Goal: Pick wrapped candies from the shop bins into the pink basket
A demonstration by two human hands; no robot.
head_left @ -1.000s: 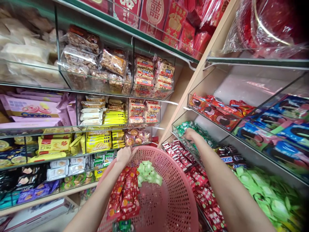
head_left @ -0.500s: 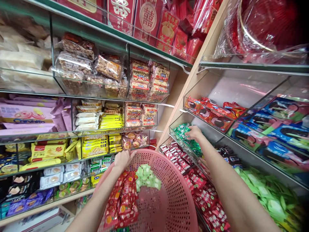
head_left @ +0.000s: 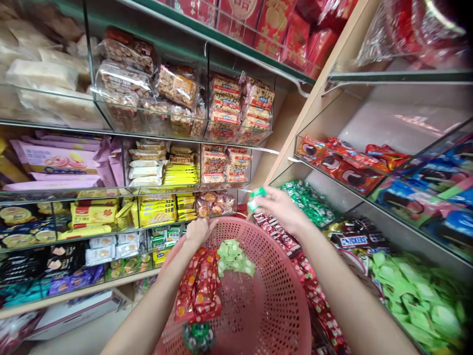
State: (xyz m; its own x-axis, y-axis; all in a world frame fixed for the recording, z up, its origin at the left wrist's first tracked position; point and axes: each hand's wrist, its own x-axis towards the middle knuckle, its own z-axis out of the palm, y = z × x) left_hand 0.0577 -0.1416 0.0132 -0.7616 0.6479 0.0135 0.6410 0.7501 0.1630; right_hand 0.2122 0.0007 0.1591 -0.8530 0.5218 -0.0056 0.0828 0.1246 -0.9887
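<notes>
My left hand is closed on the far rim of a pink plastic basket with holes in its wall. My right hand pinches green-and-white wrapped candy above the basket's far right rim. Inside the basket lie red snack packets on the left, a heap of pale green packets towards the back, and a dark green packet near the front. The bin of green wrapped candies is just behind my right hand.
Shelves ahead hold yellow wafer packs, purple bags and nut bars. To the right are red packets, Snickers bars and a pile of light green packets. A wooden post divides the shelving.
My right hand has come out of the green candy bin, moving left towards the basket with green candy in its fingers. The left hand still grips the rim. The view has shifted slightly.
</notes>
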